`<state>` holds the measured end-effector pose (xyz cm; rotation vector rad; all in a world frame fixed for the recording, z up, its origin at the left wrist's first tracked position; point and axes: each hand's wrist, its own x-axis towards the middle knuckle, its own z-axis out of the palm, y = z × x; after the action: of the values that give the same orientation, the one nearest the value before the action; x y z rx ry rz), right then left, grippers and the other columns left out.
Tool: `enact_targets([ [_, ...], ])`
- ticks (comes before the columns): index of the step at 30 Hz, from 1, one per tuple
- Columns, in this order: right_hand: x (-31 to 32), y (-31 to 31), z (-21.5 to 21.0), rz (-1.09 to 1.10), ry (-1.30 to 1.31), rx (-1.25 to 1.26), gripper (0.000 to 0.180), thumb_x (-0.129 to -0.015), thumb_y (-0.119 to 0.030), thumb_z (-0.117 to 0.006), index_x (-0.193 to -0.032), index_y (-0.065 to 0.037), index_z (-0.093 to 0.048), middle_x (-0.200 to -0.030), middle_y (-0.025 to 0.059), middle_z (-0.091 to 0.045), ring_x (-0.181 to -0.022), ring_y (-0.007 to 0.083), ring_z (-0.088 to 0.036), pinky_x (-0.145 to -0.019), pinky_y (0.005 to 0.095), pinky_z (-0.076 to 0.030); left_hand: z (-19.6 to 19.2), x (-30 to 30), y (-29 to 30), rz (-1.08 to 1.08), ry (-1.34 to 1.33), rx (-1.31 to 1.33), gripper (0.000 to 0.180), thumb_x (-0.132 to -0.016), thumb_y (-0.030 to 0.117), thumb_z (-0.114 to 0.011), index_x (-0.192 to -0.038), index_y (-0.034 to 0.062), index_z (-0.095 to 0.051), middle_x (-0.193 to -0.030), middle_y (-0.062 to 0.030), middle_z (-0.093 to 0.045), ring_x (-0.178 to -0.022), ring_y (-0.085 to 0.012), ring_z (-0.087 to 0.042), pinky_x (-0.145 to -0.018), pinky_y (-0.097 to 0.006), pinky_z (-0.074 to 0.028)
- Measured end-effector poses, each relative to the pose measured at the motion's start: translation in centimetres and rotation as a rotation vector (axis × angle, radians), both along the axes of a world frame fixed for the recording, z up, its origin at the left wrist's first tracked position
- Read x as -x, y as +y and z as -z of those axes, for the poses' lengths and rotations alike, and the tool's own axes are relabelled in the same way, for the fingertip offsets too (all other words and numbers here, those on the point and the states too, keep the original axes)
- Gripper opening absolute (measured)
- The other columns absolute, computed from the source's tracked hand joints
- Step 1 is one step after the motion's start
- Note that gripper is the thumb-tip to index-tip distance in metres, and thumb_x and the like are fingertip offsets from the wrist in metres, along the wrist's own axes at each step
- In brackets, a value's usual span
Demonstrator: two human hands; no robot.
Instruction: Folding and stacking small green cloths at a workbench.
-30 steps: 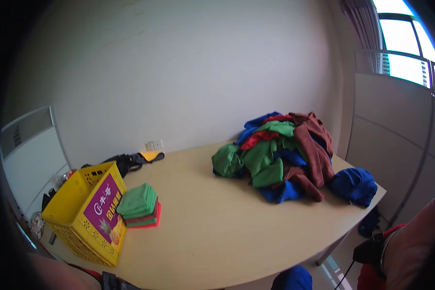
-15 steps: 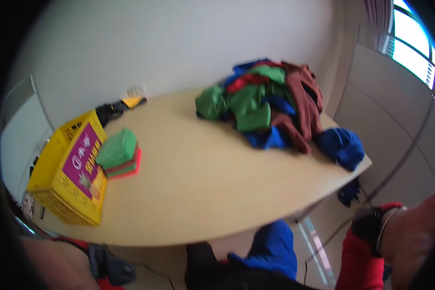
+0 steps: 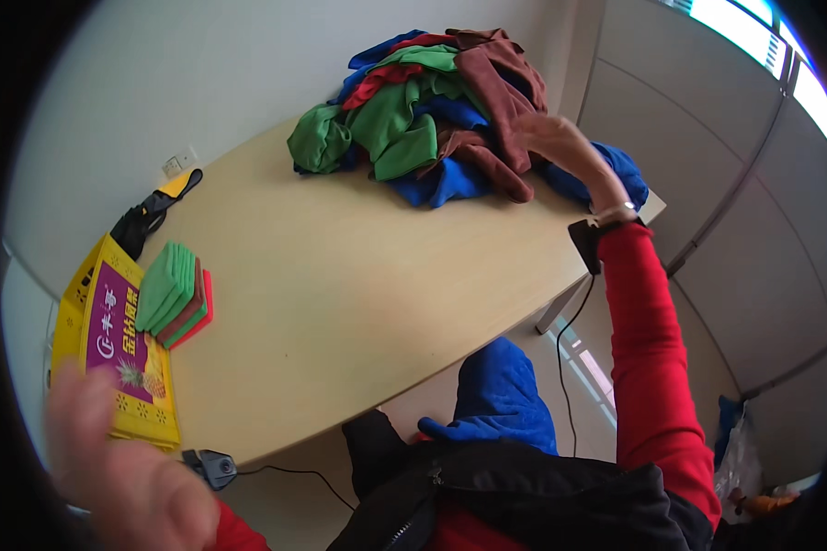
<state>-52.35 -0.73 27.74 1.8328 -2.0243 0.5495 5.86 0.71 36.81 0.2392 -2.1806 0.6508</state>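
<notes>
The right hand point(image 3: 560, 147) is lying on the far right of the table point(image 3: 340, 285), its fingers point(image 3: 524, 129) touching the pile of cloths point(image 3: 423, 110), which is spreading left and beyond them. Well left of those fingers, a stack of folded cloths point(image 3: 173, 292) is sitting beside a crate point(image 3: 110, 340). The left hand point(image 3: 129, 477) is hanging near the crate's front.

I read one head-worn fisheye view, looking steeply down and forward over the curved pale wooden table point(image 3: 340, 303); the near edge sits close, the white wall beyond.
</notes>
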Motion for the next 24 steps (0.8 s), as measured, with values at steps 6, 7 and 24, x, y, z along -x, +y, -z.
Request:
enact_targets([
  [6, 11.5, -6.0, 12.4, 0.152, -0.979, 0.259, 0.017, -0.086, -0.016, -0.067, -0.092, -0.001, -0.072, -0.08, 0.005, -0.069, -0.072, 0.0151, -0.066, -0.067, 0.0284, -0.052, 11.0, 3.5, -7.2, -0.231, -0.094, -0.424, 0.023, -0.083, 0.003, -0.068, -0.105, -0.0013, -0.064, -0.097, -0.0178, -0.067, -0.091, -0.0366, -0.065, -0.081, -0.044, -0.052],
  [7, 12.0, -7.4, 13.1, 0.225, -0.97, 0.355, 0.016, -0.085, -0.017, -0.067, -0.088, -0.002, -0.072, -0.077, 0.005, -0.069, -0.07, 0.016, -0.066, -0.066, 0.0295, -0.053, 13.5, 2.3, -7.9, -0.331, -0.086, -0.585, 0.022, -0.08, -0.002, -0.068, -0.102, 0.0002, -0.066, -0.099, -0.0163, -0.068, -0.091, -0.0337, -0.066, -0.082, -0.042, -0.052],
  [24, 6.7, -25.6, 18.1, 0.132, -0.711, 0.089, 0.024, -0.089, -0.026, -0.063, -0.084, -0.004, -0.07, -0.063, 0.01, -0.064, -0.063, 0.0228, -0.068, -0.052, 0.0349, -0.051, 22.9, 3.2, -11.0, -0.33, 0.014, -0.863, 0.009, -0.081, 0.004, -0.07, -0.089, 0.0023, -0.066, -0.083, -0.0139, -0.068, -0.076, -0.0319, -0.067, -0.067, -0.039, -0.052],
])
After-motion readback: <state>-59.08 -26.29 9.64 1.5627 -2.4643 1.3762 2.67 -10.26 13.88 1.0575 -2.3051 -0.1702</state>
